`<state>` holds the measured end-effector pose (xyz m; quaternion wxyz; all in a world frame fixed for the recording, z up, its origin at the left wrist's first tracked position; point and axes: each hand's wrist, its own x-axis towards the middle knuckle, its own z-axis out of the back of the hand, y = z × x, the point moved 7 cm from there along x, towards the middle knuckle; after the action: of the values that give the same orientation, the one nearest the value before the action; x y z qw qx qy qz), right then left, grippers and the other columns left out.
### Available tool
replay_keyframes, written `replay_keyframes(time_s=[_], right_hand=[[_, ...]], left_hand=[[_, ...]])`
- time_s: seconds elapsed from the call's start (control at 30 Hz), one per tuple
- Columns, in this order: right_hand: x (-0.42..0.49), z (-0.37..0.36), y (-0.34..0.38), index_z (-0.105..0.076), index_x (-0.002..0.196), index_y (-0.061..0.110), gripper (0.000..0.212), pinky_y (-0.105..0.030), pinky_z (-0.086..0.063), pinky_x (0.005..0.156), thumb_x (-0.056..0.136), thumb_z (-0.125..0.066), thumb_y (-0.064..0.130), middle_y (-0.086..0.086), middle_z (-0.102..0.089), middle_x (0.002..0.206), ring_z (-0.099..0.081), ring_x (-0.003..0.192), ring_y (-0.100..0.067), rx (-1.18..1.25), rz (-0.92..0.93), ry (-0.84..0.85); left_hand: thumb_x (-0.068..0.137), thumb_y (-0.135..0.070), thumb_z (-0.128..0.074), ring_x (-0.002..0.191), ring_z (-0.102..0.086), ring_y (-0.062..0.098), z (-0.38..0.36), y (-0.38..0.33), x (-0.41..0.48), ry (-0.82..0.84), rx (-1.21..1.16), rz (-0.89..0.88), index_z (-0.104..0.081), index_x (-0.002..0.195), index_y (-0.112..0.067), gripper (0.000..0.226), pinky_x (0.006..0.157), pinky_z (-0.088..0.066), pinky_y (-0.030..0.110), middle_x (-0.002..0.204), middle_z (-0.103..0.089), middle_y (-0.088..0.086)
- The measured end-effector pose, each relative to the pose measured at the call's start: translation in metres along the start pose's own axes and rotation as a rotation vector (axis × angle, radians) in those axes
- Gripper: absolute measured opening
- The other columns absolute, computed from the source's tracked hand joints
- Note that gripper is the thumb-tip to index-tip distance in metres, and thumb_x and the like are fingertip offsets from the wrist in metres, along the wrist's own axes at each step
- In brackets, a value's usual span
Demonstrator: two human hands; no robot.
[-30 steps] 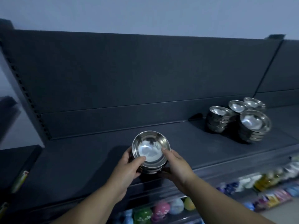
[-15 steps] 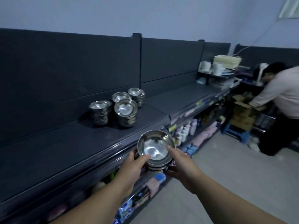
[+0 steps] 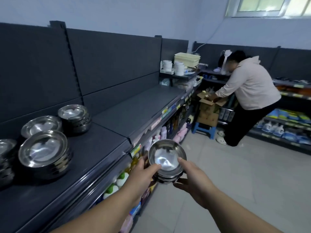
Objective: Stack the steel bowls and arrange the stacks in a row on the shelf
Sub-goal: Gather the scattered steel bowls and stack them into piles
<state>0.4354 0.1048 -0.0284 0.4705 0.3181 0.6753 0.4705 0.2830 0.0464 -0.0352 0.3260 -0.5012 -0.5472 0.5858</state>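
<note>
Since half a second ago my view has swung further right: the stacks on the shelf now sit far left of the held stack of bowls, and more floor shows. I see my left hand and right hand both clamped on that held stack, thumbs hooked over the top rim, fingers underneath; it hangs past the shelf's front edge, over the aisle. Left of it stand the nearest shelf stack, two behind, and one cut by the frame. Beyond the held stack the dark shelf runs bare; a person in a pale hoodie bends over a cardboard box.
</note>
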Motion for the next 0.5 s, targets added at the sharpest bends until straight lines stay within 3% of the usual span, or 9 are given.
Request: replay_keyframes(time_s=[0.2,0.33,0.5], right_hand=[[0.087,0.012,0.043,-0.062,0.109,0.023,0.021,-0.038,-0.056,0.083,0.095,-0.054,0.037,-0.002,-0.067,0.106,-0.067,0.097,-0.028,0.032,0.024,-0.095],[0.143,0.03,0.062,-0.063,0.112,0.026,0.023,-0.035,-0.056,0.078,0.093,-0.057,0.038,-0.001,-0.067,0.11,-0.066,0.103,-0.027,0.048,0.043,-0.121],[0.216,0.062,0.083,-0.063,0.114,0.027,0.024,-0.039,-0.056,0.083,0.093,-0.057,0.037,-0.001,-0.068,0.11,-0.068,0.099,-0.028,0.051,0.049,-0.106]], left_hand=[[0.088,-0.031,-0.062,0.098,-0.063,0.003,-0.013,-0.04,0.105,0.104,0.03,-0.021,-0.051,0.118,-0.043,0.034,0.066,-0.045,0.022,0.106,-0.068,-0.015],[0.08,-0.036,-0.066,0.103,-0.066,0.014,-0.027,-0.047,0.171,0.135,0.038,-0.003,-0.053,0.119,-0.042,0.042,0.088,-0.052,0.037,0.108,-0.071,-0.01],[0.087,-0.029,-0.062,0.104,-0.064,0.01,-0.057,-0.054,0.248,0.127,0.021,0.005,-0.051,0.121,-0.041,0.037,0.077,-0.051,0.029,0.112,-0.068,-0.009]])
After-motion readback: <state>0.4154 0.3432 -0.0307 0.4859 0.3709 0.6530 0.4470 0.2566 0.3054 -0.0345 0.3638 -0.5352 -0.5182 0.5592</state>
